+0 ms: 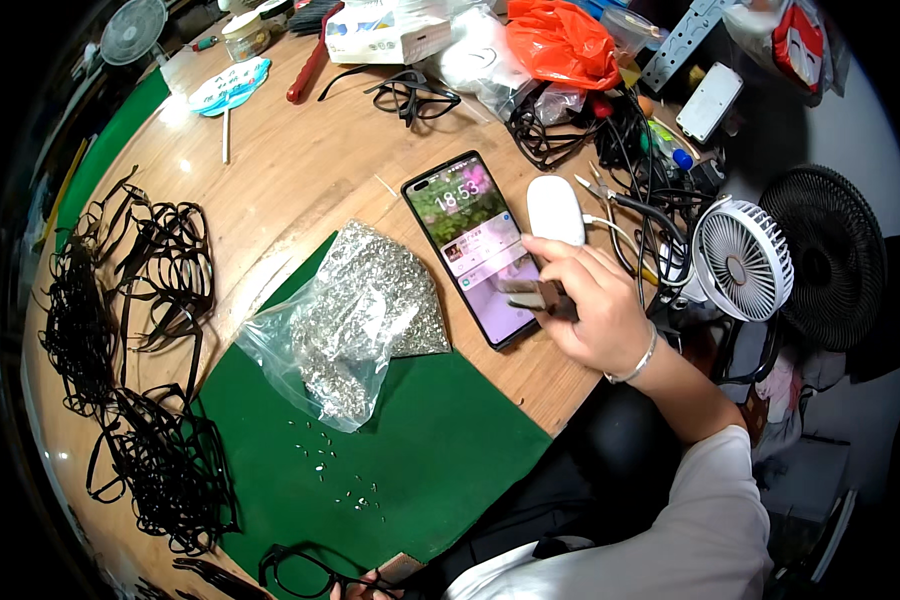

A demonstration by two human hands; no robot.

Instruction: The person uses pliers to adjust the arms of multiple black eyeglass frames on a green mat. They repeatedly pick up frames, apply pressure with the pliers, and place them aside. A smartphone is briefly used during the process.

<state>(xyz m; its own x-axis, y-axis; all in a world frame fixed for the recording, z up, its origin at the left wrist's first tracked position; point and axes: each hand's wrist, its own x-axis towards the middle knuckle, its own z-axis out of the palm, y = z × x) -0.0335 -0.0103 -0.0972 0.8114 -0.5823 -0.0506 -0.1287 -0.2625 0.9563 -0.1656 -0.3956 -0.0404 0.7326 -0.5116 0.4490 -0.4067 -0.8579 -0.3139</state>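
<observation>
Right hand: I pinch a small brown piece above the phone | left hand: I grip black glasses by the worktop's near edge

At the lower right we see a loose, creased white sleeve, its hem near the elbow. Behind our bare right hand sits a thin, shiny silver bracelet. Dark cloth covers our lap.
</observation>
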